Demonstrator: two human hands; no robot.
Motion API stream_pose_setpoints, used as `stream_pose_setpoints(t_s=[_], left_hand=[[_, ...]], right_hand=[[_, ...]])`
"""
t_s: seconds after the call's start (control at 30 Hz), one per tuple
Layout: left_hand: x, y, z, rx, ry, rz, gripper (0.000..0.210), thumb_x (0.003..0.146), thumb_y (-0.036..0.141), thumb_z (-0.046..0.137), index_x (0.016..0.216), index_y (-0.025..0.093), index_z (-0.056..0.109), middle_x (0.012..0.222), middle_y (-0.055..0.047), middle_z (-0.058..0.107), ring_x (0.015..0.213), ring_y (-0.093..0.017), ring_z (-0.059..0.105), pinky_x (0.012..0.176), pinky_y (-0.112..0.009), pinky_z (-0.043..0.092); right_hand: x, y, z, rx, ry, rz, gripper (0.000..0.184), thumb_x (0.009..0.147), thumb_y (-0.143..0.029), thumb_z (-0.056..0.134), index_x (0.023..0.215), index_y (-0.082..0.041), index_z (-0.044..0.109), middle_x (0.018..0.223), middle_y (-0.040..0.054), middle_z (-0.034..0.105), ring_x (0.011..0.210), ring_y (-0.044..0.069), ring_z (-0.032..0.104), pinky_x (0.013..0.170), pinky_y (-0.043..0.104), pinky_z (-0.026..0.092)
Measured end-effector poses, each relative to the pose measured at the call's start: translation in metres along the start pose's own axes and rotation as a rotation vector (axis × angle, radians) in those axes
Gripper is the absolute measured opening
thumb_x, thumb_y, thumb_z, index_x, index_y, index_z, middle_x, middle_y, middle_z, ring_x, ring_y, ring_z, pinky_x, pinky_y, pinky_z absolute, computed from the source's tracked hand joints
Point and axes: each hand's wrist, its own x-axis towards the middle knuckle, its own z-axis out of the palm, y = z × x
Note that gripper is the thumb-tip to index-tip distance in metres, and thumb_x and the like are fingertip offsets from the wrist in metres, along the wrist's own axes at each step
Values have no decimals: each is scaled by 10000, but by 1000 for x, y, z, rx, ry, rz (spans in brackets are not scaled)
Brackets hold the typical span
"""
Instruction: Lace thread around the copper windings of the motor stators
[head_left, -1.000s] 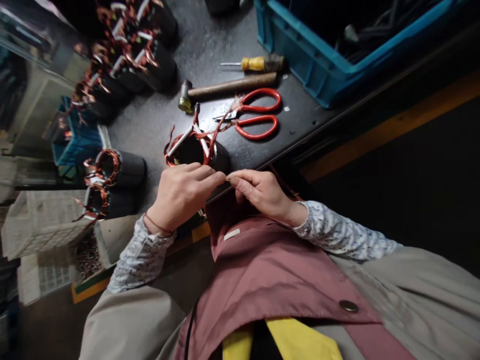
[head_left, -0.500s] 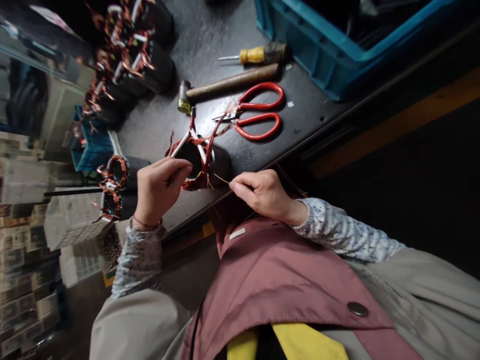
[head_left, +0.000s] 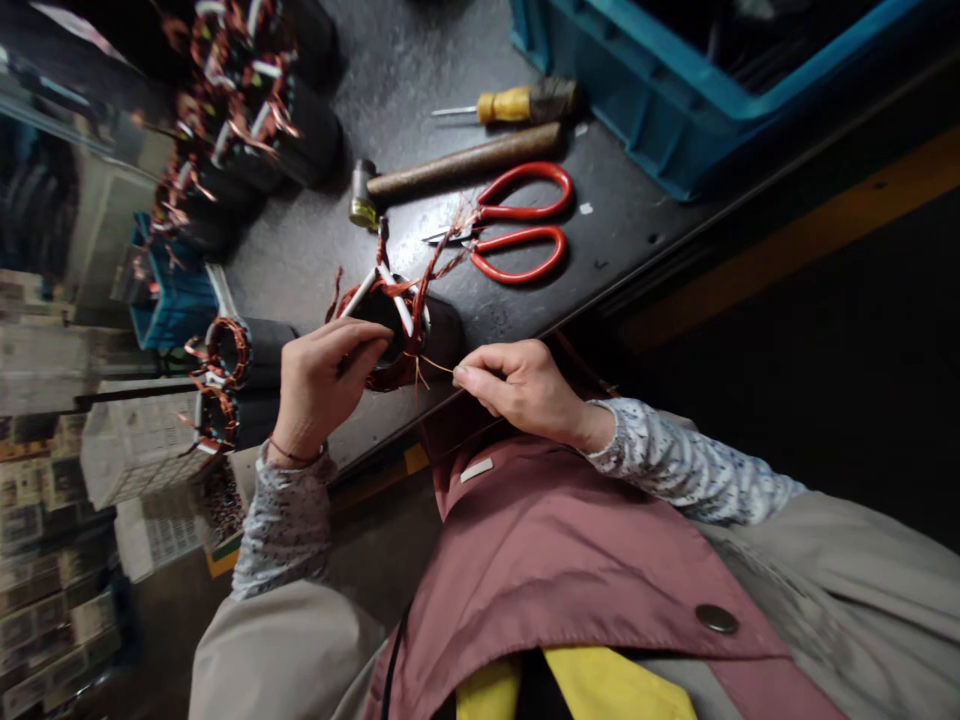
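Observation:
A motor stator (head_left: 444, 335) with reddish-brown copper windings and white sleeves lies near the bench edge, its round opening facing me. My right hand (head_left: 525, 390) pinches the end of a thin yellowish string (head_left: 438, 366), which runs to the windings at the stator's rim. At the opening's left side is my left hand (head_left: 330, 375), thumb and fingers pressed together; what is between them is hidden. Just beyond the stator lie red-handled scissors (head_left: 517, 225), the blades partly behind loose winding leads.
A hammer (head_left: 465, 165) and a yellow-handled screwdriver (head_left: 502, 103) lie beyond the scissors. A blue crate (head_left: 645, 110) stands at the upper right. Several more stators (head_left: 307, 130) are grouped at the upper left, and two others (head_left: 270, 350) lie left of my hand. White baskets (head_left: 135, 445) sit lower left.
My right hand has shifted slightly left with the string, and my left hand slightly right. Both stay pinched. The view has shifted a little.

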Motion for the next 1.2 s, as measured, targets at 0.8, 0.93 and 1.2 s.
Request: stream_pose_setpoints(t_s=[0.8, 0.93, 1.2], left_hand=[[22, -18, -15, -405, -201, -26, 109, 790, 256, 624, 704, 213, 676, 627, -2, 634, 538, -113, 524, 493, -218, 390], [-2, 4, -40, -1303, 69, -221, 112, 785, 252, 675, 723, 183, 614, 483, 60, 445, 345, -37, 234, 317, -171, 135], [-23, 77, 10, -704, -282, 61, 123, 858, 146, 549, 764, 152, 629, 637, 16, 643, 480, -49, 515, 483, -142, 406]], right_hand=[[19, -4, 3, -2, -153, 212, 268, 874, -328, 571, 690, -144, 631, 470, -46, 515, 405, 58, 400, 437, 196, 303], [-12, -33, -39, -118, -409, 163, 274, 944, -325, 478, 881, -124, 654, 476, -53, 504, 399, 70, 415, 426, 202, 307], [-88, -73, -22, -1248, -752, -863, 217, 888, -141, 527, 690, -142, 615, 581, 52, 594, 491, 148, 494, 463, 285, 253]])
